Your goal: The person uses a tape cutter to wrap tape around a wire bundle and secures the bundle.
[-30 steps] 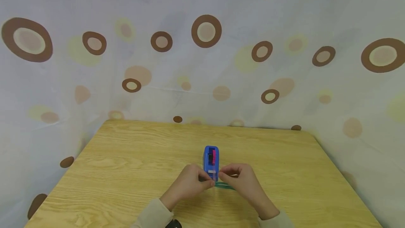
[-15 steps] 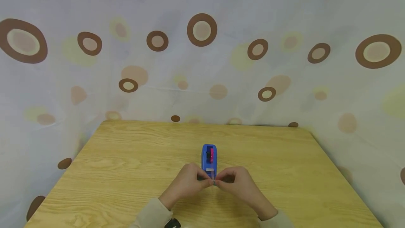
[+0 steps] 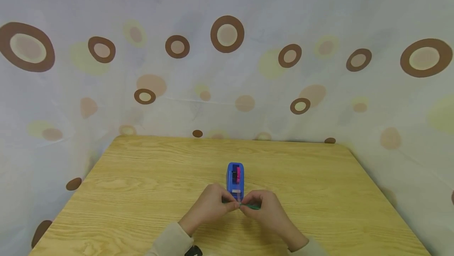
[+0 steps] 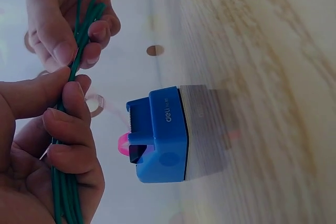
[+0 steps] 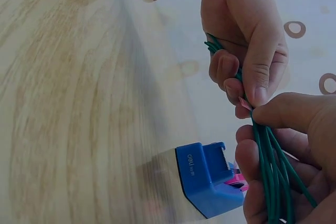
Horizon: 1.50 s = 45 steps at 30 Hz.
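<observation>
In the head view my left hand (image 3: 212, 205) and right hand (image 3: 267, 210) meet at the fingertips just in front of a blue tape dispenser (image 3: 230, 185). Both hands pinch a bundle of thin green wires (image 5: 269, 166). The wires lie along the curled fingers of each hand, most plainly in the wrist views. A clear pinkish strip of tape (image 3: 239, 198) runs from the dispenser to the bundle between my fingertips. A small pink tape end (image 5: 244, 103) shows against the wires beside the left thumb. Inside the dispenser sits a pink-cored tape roll (image 3: 238, 174).
The dispenser stands on a wooden table (image 3: 142, 177), its toothed cutter (image 4: 131, 120) facing the hands. Behind the table hangs a pale curtain (image 3: 198, 74) with brown ring patterns. A small black object (image 3: 193, 251) shows by the left sleeve.
My right hand has moved left and down, bringing its fingertips against the bundle beside the left ones. The left hand has stayed nearly in place. The head view has shifted slightly.
</observation>
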Motion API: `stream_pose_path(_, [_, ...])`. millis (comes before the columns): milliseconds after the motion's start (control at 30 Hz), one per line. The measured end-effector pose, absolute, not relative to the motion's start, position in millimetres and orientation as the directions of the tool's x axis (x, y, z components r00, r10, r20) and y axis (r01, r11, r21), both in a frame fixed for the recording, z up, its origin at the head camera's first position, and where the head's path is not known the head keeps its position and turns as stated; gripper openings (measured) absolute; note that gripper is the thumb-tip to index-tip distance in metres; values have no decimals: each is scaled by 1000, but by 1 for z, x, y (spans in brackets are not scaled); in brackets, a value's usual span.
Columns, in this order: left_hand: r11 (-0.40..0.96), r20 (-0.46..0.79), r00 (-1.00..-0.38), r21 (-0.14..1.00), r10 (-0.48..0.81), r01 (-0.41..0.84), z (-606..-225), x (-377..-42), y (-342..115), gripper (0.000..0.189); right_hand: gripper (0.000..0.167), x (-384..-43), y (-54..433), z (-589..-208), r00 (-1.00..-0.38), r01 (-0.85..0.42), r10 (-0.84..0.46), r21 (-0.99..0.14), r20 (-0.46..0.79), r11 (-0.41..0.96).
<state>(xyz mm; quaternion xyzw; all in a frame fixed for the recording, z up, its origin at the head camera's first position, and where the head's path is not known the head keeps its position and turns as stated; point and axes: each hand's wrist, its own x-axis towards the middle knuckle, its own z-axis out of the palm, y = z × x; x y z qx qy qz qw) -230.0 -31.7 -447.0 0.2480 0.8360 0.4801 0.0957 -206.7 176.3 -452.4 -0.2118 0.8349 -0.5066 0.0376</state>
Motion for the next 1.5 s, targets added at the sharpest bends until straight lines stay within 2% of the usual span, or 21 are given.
stream_pose_path(433, [438,34,-851,846,524,304,-446,-233,-34,12,7,-206,171,-458,-928,-312,-337,-822,157,477])
stream_pose_path(633, [463,-68,-820,851,568,250,-448,-238,-36,20,5,-205,169,-462,-923,-339,-334,-816,191,469])
stream_pose_path(967, [368,-183,-689,920,702,131,-452,-248,-44,33,13,-204,167,-475,-841,-534,-370,-714,394,453])
stream_pose_path(1133, [373,-231,-673,925,702,72,-450,-247,-44,40,22,-203,166,-479,-733,-678,-391,-545,557,493])
stream_pose_path(1233, [364,-257,-666,931,700,23,-449,-246,-44,41,24,-202,165,-479,-677,-721,-403,-447,615,529])
stream_pose_path(1367, [351,-268,-660,936,702,-7,-450,-247,-44,41,23,-202,166,-477,-662,-729,-407,-416,630,543])
stream_pose_path(1500, [340,-226,-691,940,686,31,-453,-249,-43,35,23,-202,166,-477,-681,-713,-393,-437,618,548])
